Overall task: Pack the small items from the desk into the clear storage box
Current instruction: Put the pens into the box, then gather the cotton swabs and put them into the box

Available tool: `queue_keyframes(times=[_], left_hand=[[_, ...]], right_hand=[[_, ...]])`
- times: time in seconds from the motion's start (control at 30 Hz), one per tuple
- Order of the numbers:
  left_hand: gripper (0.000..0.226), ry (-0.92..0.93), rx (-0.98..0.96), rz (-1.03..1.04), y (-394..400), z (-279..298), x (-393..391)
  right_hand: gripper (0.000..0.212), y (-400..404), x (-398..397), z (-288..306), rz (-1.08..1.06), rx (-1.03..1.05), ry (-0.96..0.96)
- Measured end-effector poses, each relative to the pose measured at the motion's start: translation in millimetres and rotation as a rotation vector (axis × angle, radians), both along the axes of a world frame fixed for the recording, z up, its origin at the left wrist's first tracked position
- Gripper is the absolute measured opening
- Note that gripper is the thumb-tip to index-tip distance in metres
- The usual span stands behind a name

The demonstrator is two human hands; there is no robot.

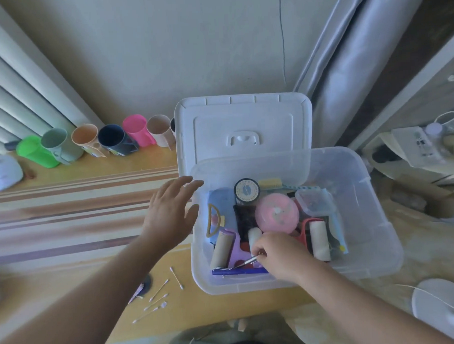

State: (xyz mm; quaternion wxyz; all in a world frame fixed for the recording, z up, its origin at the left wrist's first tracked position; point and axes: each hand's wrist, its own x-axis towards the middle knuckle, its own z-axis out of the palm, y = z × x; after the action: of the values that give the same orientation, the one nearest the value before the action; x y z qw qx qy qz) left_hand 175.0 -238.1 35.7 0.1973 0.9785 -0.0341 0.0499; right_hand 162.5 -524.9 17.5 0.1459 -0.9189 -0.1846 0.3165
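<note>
From the head camera I see my right hand [281, 255] inside the clear storage box [372, 191], fingers pinching a thin metal tool [246, 262] above the packed items. My left hand [170, 213] hovers just left of the box wall, fingers spread and holding nothing. Cotton swabs [158, 292] lie on the desk [92, 201] below that hand.

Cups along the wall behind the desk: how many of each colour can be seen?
Green cup: 1
Grey-green cup: 1
Peach cup: 1
Navy cup: 1
Pink cup: 1
Beige cup: 1
Part-hidden cup behind the lid: 1
Total: 7
</note>
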Motion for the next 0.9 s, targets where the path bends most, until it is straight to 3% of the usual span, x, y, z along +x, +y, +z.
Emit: queue_keyframes(times=[0.13, 0.27, 0.37, 0.43, 0.53, 0.63, 0.7, 0.8, 0.9], left_hand=[[0.056, 0.083, -0.09, 0.031, 32.0, -13.3, -48.3], [0.035, 0.227, -0.178, 0.31, 88.7, -44.5, -83.6], [0.035, 0.425, -0.065, 0.431, 146.1, -73.8, -121.8], [0.041, 0.568, -0.007, 0.392, 172.6, -89.7, -146.0], [0.051, 0.718, -0.003, 0.307, 177.9, -103.7, -169.9], [0.056, 0.77, 0.035, 0.246, 163.2, -117.4, -178.0], [0.05, 0.764, 0.068, 0.24, 154.7, -129.4, -179.5], [0.046, 0.71, 0.079, 0.261, 146.1, -140.6, -173.9], [0.05, 0.705, 0.116, 0.232, 144.3, -147.9, -165.8]], right_hand=[[0.02, 14.9, 13.2, 0.4, 0.084, -0.124, -0.038], [0.063, 45.5, 21.4, 7.8, 0.005, -0.036, -0.388], [0.044, 91.3, 18.2, 15.3, 0.064, 0.225, -0.652], [0.028, 137.3, 1.1, 14.7, 0.199, 0.389, -0.71], [0.018, 209.8, -41.6, -1.9, 0.344, 0.439, -0.475], [0.013, 257.5, -72.6, -34.9, 0.345, 0.087, -0.09], [0.018, 265.2, -78.9, -61.1, 0.283, -0.104, 0.046], [0.034, 251.7, -79.4, -100.8, 0.099, -0.169, 0.033], [0.026, 233.0, -77.5, -116.6, 0.008, -0.235, 0.009]])
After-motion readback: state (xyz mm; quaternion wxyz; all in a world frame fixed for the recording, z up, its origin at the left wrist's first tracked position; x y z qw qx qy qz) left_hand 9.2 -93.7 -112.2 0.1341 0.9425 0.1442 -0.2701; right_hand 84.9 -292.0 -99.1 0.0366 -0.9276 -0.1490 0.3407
